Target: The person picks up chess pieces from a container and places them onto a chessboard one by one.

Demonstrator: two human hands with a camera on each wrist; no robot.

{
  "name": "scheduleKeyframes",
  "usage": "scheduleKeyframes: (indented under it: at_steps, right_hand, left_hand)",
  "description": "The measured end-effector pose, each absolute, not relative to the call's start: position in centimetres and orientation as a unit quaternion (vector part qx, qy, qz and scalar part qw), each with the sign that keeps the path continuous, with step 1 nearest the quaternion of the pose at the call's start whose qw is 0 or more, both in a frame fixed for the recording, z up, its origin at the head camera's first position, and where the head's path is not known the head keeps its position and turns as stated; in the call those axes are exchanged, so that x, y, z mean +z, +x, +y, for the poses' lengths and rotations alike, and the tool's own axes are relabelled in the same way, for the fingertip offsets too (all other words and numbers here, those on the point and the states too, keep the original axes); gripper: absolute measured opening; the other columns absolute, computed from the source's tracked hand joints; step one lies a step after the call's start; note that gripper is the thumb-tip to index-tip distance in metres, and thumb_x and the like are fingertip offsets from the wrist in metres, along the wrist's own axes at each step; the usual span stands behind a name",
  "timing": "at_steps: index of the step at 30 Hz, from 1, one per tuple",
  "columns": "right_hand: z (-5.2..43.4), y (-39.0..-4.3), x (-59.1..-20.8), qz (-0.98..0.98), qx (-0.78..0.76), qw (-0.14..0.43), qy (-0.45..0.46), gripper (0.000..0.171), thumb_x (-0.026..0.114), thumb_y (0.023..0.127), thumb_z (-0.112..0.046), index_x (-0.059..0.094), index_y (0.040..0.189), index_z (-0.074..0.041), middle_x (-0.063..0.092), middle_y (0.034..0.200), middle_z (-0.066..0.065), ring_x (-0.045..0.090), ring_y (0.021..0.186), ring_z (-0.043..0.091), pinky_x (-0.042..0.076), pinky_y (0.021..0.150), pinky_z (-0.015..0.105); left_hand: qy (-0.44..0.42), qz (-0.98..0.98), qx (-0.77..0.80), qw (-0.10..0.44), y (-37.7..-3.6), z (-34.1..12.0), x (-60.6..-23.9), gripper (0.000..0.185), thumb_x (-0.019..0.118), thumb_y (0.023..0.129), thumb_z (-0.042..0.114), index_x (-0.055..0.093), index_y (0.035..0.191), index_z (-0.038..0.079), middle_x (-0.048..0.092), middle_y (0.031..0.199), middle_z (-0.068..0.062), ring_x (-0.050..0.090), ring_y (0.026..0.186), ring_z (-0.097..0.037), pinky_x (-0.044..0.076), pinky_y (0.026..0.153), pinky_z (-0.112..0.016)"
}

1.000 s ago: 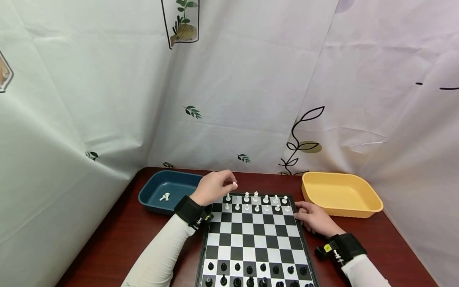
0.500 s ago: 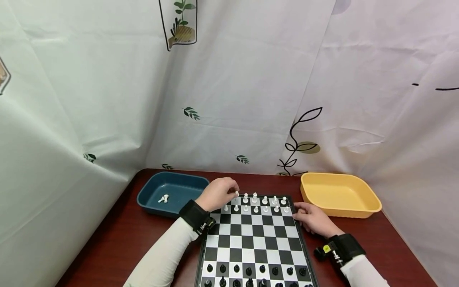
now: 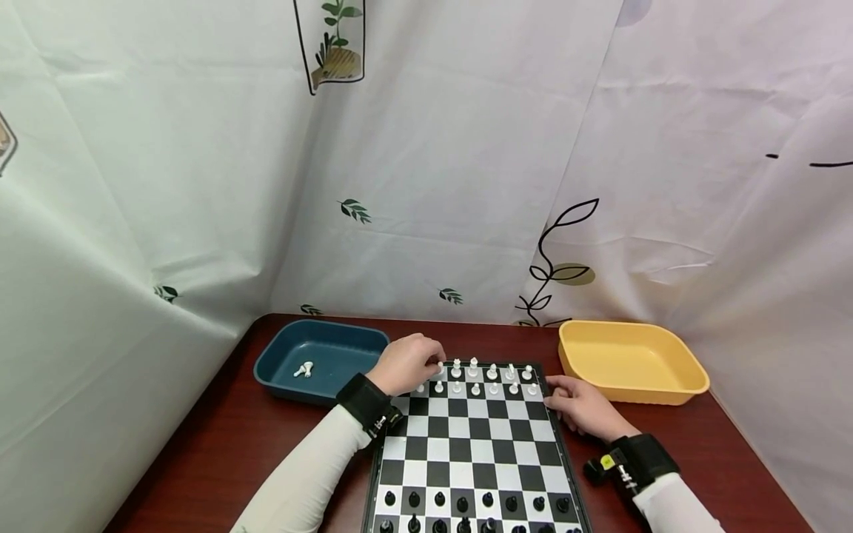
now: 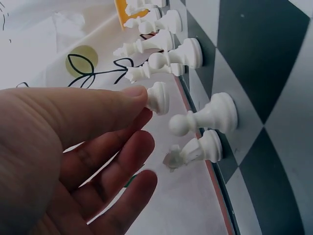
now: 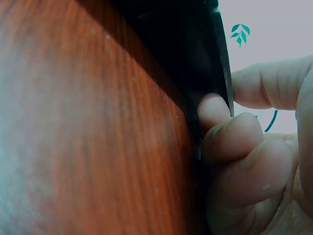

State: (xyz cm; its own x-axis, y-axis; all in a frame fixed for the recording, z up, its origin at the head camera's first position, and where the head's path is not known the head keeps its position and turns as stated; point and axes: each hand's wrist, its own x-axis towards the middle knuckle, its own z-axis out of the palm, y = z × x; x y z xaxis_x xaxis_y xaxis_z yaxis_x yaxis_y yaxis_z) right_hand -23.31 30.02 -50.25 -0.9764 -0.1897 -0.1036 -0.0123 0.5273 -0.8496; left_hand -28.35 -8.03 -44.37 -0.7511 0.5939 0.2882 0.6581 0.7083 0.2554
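Observation:
At the far-left part of the chessboard (image 3: pixel 460 427), my left hand (image 3: pixel 408 363) pinches a white chess piece (image 4: pixel 159 98) between thumb and index finger. Its top is hidden by the fingers, while the round base shows close over the back row. A white pawn (image 4: pixel 215 117) and a white knight (image 4: pixel 195 151) stand beside the fingertips in the left wrist view. White pieces line the two far rows; black pieces (image 3: pixel 463 504) fill the two near rows. On the board's right side, my right hand (image 3: pixel 586 407) grips the edge, its thumb above and fingers curled against the side.
To the left of the board is a dark blue tray (image 3: pixel 346 348) with small white pieces (image 3: pixel 303 369) lying in it. A yellow tray (image 3: pixel 606 355) stands at the back right. Behind the reddish-brown table (image 3: pixel 220 459) hangs a pale printed cloth (image 3: pixel 426 163).
My left hand has come down and slightly right, bringing the white chess piece from above the board to its back row. The right hand keeps its grip on the board's edge.

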Motion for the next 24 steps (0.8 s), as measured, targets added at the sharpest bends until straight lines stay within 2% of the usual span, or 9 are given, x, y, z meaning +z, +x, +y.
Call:
scheduleKeyframes:
  at_steps: [7, 14, 24]
  right_hand:
    - [30.0, -23.4, -50.3, 0.870, -0.482, 0.091, -0.058, 0.064, 0.077, 0.101, -0.017, 0.053, 0.153, 0.012, 0.057, 0.070, 0.005, 0.054, 0.052, 0.022, 0.045, 0.045, 0.033]
    - [30.0, -23.5, -50.3, 0.872, -0.477, 0.089, -0.058, 0.064, 0.077, 0.102, -0.018, 0.053, 0.154, 0.011, 0.057, 0.070, 0.005, 0.054, 0.052, 0.022, 0.045, 0.045, 0.034]
    - [30.0, -23.4, -50.3, 0.869, -0.482, 0.094, -0.057, 0.065, 0.077, 0.102, -0.017, 0.052, 0.154, 0.012, 0.057, 0.070, 0.005, 0.054, 0.052, 0.021, 0.045, 0.045, 0.033]
  left_hand:
    - [-0.345, -0.920, -0.157, 0.103, -28.5, -7.9, -44.9, 0.011, 0.085, 0.100, 0.014, 0.086, 0.111, 0.017, 0.080, 0.102, 0.004, 0.066, 0.095, -0.017, 0.055, 0.075, -0.031]
    - [-0.346, -0.923, -0.123, 0.118, -28.7, -7.7, -45.3, 0.010, 0.086, 0.099, 0.014, 0.086, 0.108, 0.019, 0.081, 0.100, 0.005, 0.067, 0.093, -0.018, 0.056, 0.087, -0.038]
    - [-0.347, -0.919, -0.150, 0.109, -28.8, -7.7, -45.7, 0.012, 0.085, 0.099, 0.011, 0.086, 0.110, 0.015, 0.082, 0.102, 0.001, 0.068, 0.096, -0.019, 0.056, 0.092, -0.040]
